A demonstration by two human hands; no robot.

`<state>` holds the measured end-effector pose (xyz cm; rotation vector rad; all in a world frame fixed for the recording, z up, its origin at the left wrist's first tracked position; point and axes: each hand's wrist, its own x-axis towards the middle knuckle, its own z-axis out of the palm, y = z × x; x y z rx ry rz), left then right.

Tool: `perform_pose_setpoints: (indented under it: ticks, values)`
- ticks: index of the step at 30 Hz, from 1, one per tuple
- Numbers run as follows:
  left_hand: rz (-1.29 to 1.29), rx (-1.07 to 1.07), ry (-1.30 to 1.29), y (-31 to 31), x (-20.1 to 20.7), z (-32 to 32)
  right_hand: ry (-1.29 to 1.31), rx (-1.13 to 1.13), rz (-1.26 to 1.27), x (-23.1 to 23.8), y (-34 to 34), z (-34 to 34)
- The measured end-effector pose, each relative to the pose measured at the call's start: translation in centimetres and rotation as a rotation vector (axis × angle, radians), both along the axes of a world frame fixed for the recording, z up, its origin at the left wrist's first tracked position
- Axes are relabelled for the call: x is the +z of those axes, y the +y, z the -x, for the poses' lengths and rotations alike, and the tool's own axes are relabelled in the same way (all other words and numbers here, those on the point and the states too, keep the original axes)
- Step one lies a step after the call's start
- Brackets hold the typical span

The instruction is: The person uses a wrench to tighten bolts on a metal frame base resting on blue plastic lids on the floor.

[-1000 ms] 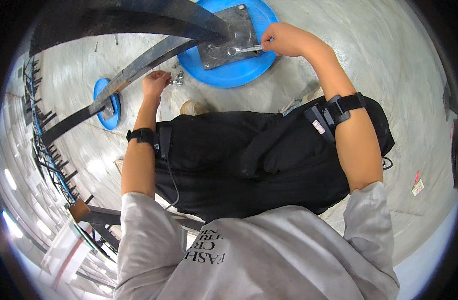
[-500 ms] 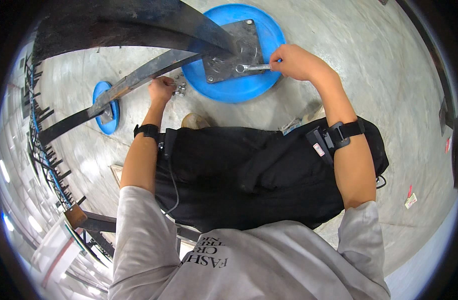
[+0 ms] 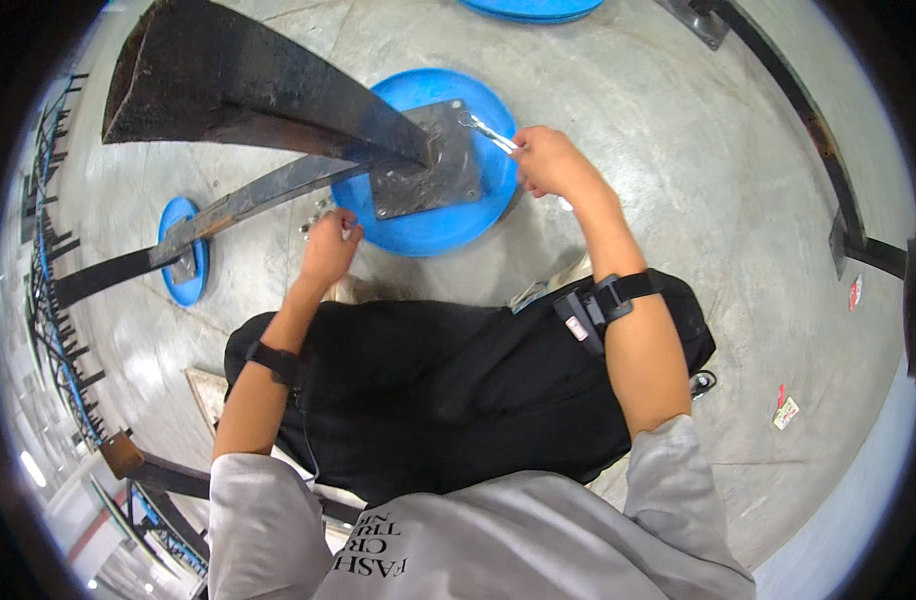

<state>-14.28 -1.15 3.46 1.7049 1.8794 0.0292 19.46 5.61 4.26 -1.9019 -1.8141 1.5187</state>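
Observation:
My right hand (image 3: 558, 165) is closed around the end of a silver wrench (image 3: 492, 133). The wrench's ring end hovers over or touches the far right corner of a black square base plate (image 3: 418, 185); I cannot tell which. Beneath the plate lies a round blue disc (image 3: 428, 234). My left hand (image 3: 330, 246) is at the disc's near left edge, thumb and fingers pinched together; whatever they hold is too small to make out. Small metal fasteners (image 3: 320, 209) lie on the floor just beyond that hand. Bolt heads show at corners of the plate.
A thick black steel post (image 3: 268, 90) rises from the plate toward me at the left. A black beam (image 3: 268, 195) runs left to a smaller-looking blue disc (image 3: 200, 240). Another blue disc (image 3: 538, 10) shows at the top, and a dark frame (image 3: 828, 150) at the right.
My left hand has moved from beside the fasteners to the disc's edge. The wrench has swung from lying across the plate's right side to the far right corner. The whole view has shifted.

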Motion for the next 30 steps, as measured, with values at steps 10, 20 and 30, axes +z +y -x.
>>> perform_pose_setpoints:
  ticks: [10, 20, 30]
  values:
    - [-0.376, -0.749, -0.03, -0.7, -0.4, -10.9, 0.055, -0.186, 0.006, -1.7, -0.1, -0.1]
    - [-0.335, -0.853, 0.089, -0.2, -3.7, -15.6, 0.015, 0.198, 0.125, 0.7, 6.9, -2.5]
    - [-0.342, -0.453, 0.008, -0.2, -4.4, -17.7, 0.246, 0.039, 0.248, -3.0, 5.2, -2.6]
